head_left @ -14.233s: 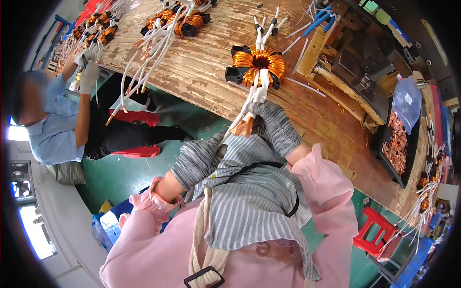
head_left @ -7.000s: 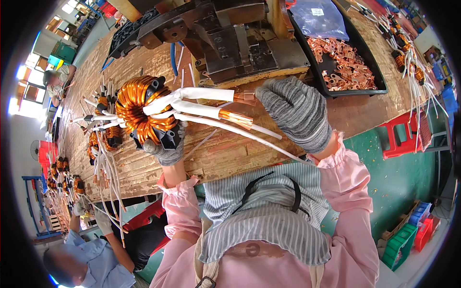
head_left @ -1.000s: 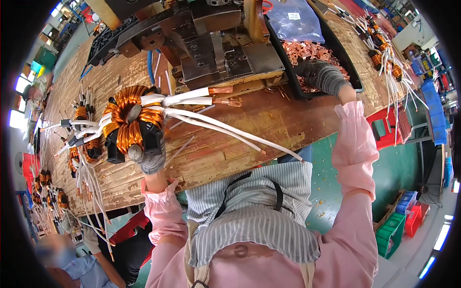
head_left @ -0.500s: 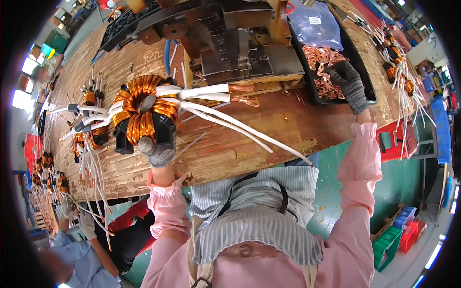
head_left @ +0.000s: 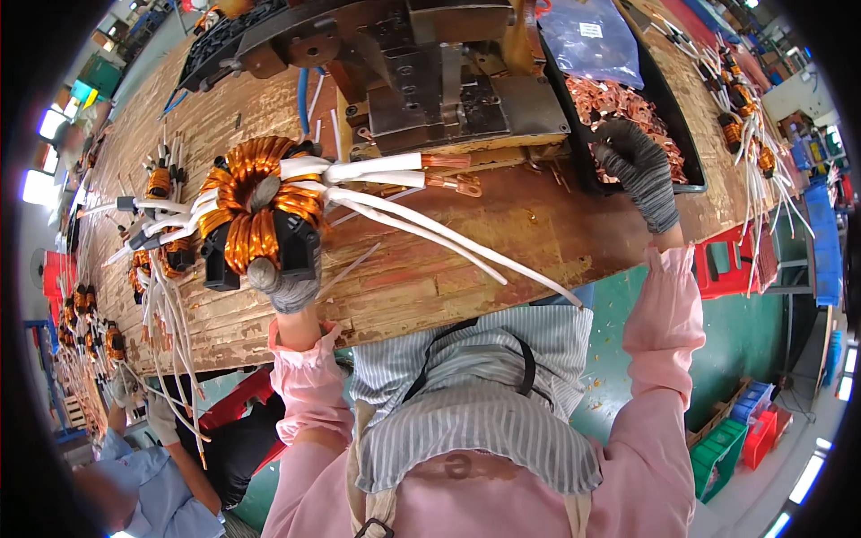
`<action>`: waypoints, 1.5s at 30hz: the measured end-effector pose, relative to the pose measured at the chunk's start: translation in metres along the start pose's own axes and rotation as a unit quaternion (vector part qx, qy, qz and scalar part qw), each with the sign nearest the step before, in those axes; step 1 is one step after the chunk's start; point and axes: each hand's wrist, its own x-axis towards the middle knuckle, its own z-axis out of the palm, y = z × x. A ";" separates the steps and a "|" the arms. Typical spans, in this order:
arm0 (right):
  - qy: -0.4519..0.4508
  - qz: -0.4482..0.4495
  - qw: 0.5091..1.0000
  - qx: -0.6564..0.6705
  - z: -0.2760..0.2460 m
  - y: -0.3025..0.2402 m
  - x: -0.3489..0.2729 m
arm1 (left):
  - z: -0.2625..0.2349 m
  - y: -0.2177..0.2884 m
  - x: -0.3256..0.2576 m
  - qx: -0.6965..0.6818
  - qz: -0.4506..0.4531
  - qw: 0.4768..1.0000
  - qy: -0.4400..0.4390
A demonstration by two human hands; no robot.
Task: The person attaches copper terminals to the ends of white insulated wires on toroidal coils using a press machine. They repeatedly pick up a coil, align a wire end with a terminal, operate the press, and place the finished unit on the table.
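Observation:
My left hand [head_left: 294, 291], in a grey glove, grips a ring-shaped copper coil [head_left: 247, 242] with black plastic feet, its fingers partly hidden under and inside the ring. Thick white-sleeved leads [head_left: 381, 168] run right from the coil. One lead ends in bare copper strands, and another carries a copper lug [head_left: 464, 185]. Two longer thin white leads reach toward the table's front edge. My right hand [head_left: 639, 170], gloved in grey, is closed over the near end of a black tray [head_left: 689, 157] of loose copper lugs [head_left: 619, 103]; anything between its fingertips is hidden.
A heavy dark metal press [head_left: 448, 108] stands at the table's back middle. A clear plastic bag [head_left: 592, 40] lies in the tray's far end. More coils with leads [head_left: 740, 108] lie far right, others [head_left: 161, 242] at left. A co-worker [head_left: 152, 475] sits at lower left.
My right hand has drawn slightly back toward me and left over the tray, fingers curled. The coil in my left hand has shifted a little to the left.

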 end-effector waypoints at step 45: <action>-0.095 -0.105 0.988 -0.065 0.073 -0.037 -0.041 | 0.024 0.020 0.001 -0.231 -0.052 0.971 -0.034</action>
